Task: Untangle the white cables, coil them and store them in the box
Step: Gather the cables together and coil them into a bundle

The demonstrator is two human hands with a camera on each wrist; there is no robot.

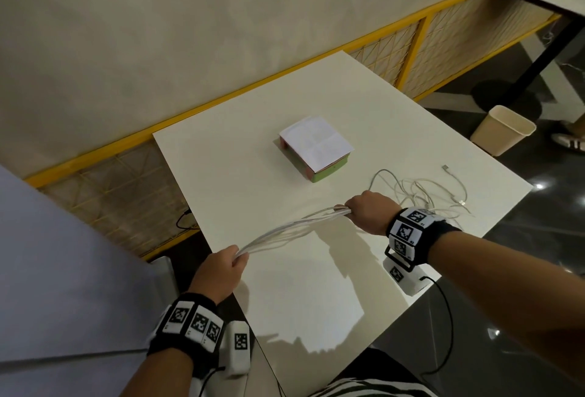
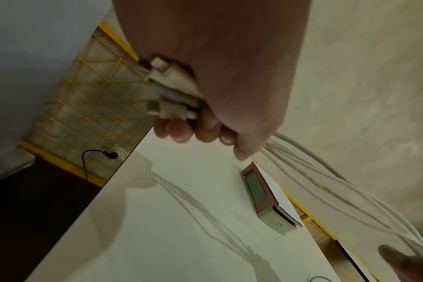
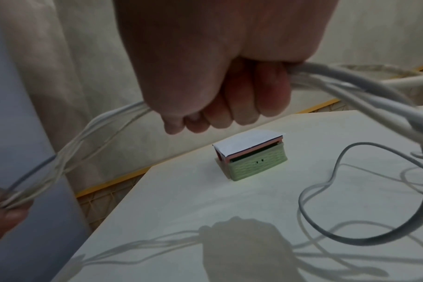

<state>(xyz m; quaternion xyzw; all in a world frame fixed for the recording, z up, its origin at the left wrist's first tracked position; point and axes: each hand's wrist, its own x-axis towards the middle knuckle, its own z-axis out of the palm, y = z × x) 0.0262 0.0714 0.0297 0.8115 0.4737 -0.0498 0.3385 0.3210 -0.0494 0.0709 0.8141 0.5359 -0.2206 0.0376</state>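
both fists are wrapped tight on the white cables [image 1: 294,225], left hand [image 1: 221,270] gripping the plug ends, right hand [image 1: 370,211] clenched further along, the bundle stretched between them above the table [image 1: 316,285]. the loose tail lies tangled on the table beyond the right wrist, and the box [image 1: 315,148] sits mid-table, a white sheet over its top.
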